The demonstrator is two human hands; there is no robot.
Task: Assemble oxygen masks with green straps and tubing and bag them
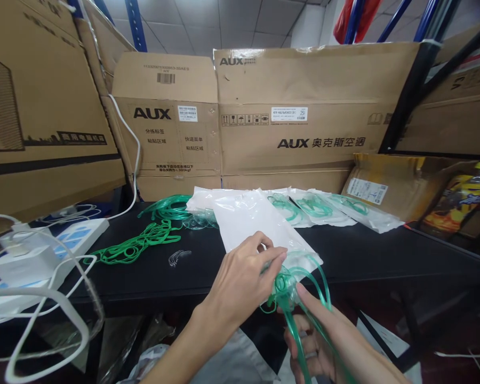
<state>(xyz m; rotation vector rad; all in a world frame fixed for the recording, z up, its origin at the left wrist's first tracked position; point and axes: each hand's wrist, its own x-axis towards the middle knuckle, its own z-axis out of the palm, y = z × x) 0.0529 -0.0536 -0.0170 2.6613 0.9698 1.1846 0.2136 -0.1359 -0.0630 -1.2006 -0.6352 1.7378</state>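
Note:
My right hand (324, 325) is closed around a green see-through breathing mask (285, 285) and its tubing (296, 336), thumb on top and fingers underneath, at the table's front edge. Loops of tube rise above the mask and one length hangs down past my fingers. My left hand (248, 274) is at the mask's upper left side with thumb and index finger pinched together; what lies between them is too small to make out. Behind the hands lies a white pouch (248, 213), its lower corner under the tube loops. A thin green strap hangs below the mask's left side.
Green elastic cords (142, 244), coiled green tubing (170, 207), clear masks (200, 218) and thin metal strips (179, 258) lie left on the black table (152, 280). Filled pouches (344, 210) lie right. A power strip (82, 234) with white cables is far left; cardboard (304, 106) stands behind.

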